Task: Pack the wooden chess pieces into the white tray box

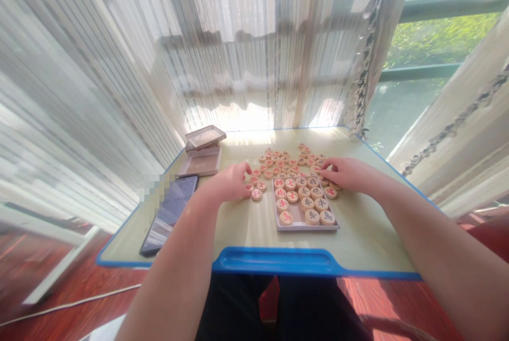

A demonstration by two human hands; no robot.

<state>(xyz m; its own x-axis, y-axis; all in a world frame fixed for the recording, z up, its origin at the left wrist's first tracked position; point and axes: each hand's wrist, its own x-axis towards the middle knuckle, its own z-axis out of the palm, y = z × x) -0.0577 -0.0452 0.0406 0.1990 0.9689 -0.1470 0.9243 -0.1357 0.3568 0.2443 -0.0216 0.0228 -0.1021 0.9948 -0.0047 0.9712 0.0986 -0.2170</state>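
Note:
Round wooden xiangqi pieces [280,163] with red or black characters lie loose on the table's middle. Rows of the same pieces fill much of a shallow white tray [308,228], with gaps near its lower middle. My left hand [234,182] rests left of the tray, fingers curved and apart beside a few loose red pieces [256,194]. Beyond the tray's right side, my right hand [342,173] reaches over loose pieces, its fingertips apart and close to or touching them. Part of those pieces is hidden under it.
The pale table [242,229] has a blue rim with a moulded blue trough [278,260] in front. A phone [170,213] lies at the left, with empty shallow boxes [201,162] behind it. Sheer curtains [246,54] hang at the far edge.

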